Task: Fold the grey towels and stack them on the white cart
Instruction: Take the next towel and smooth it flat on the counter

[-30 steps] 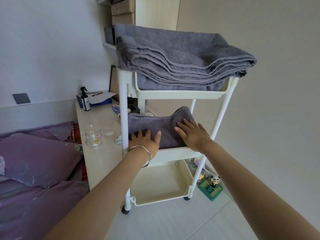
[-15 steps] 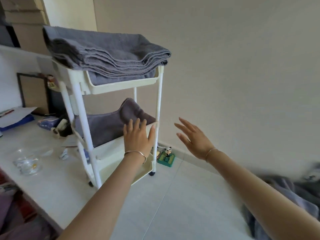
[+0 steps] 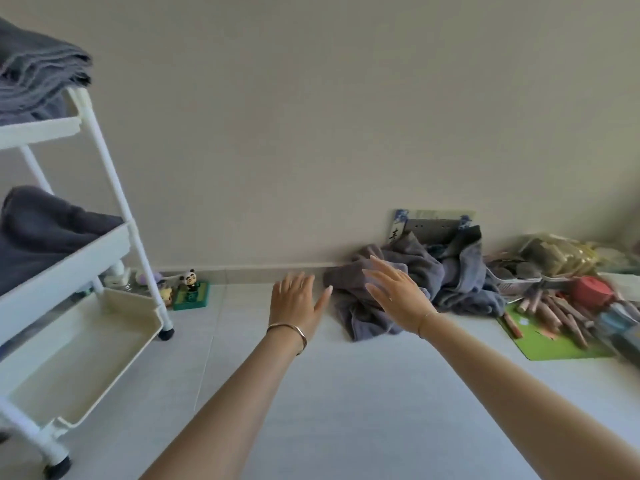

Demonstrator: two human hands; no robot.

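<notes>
A heap of crumpled grey towels [image 3: 446,278] lies on the floor against the wall, right of centre. My right hand [image 3: 396,294] is stretched out in front of the heap with straight fingers and holds nothing. My left hand [image 3: 294,304] is spread open just left of the heap, also with nothing in it. The white cart [image 3: 114,188] stands at the left edge. A stack of folded grey towels [image 3: 38,77] sits on its top shelf, and one folded grey towel [image 3: 45,230] lies on the middle shelf. The bottom shelf holds no towel.
A small panda figure on a green base [image 3: 191,289] and other little toys sit by the cart's wheel. At the right, a green mat [image 3: 550,344] with several pinkish sticks, a red object [image 3: 590,287] and bagged items crowd the floor. Bare tiles lie between.
Both hands have left the towel on the cart's middle shelf. My view has swung right, and my hands now reach out toward the towel heap on the floor.
</notes>
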